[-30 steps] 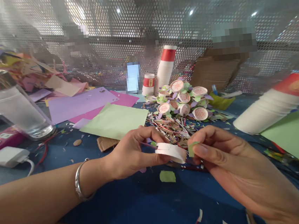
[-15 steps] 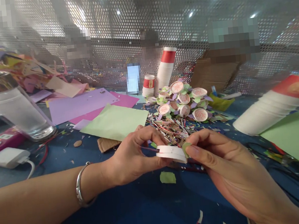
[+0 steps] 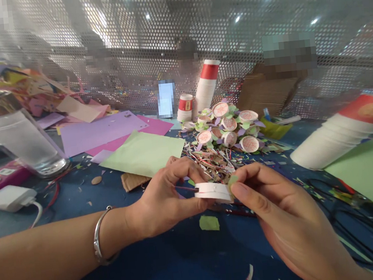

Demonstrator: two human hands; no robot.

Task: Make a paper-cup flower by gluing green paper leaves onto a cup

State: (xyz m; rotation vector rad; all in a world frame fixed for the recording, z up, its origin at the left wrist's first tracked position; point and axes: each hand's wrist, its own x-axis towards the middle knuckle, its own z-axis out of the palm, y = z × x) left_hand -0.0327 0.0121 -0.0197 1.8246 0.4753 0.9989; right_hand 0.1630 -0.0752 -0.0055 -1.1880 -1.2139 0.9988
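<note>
My left hand (image 3: 174,189) pinches a short white ring cut from a paper cup (image 3: 214,192) by its left end, fingers above and thumb below. A purple strip (image 3: 186,187) sticks out of the ring's left side, inside my grip. At the ring's right end, my right hand (image 3: 271,202) is closed on a small green paper piece (image 3: 232,180) between thumb and fingertips, pressed near the ring's edge. Below the ring, another green paper piece (image 3: 209,222) lies on the blue table. Behind my hands sits a pile of cup bottoms with paper tabs (image 3: 228,127).
Red-and-white paper cup stacks stand at the back (image 3: 206,89) and lean at the right (image 3: 344,131). A glass of water (image 3: 29,137) stands left, beside a white charger (image 3: 10,197). Coloured sheets (image 3: 144,150), paper scraps (image 3: 210,162) and black cables (image 3: 360,233) lie about.
My right hand has shifted slightly, bringing the green paper piece closer against the ring's right end. My left hand holds the ring nearly still.
</note>
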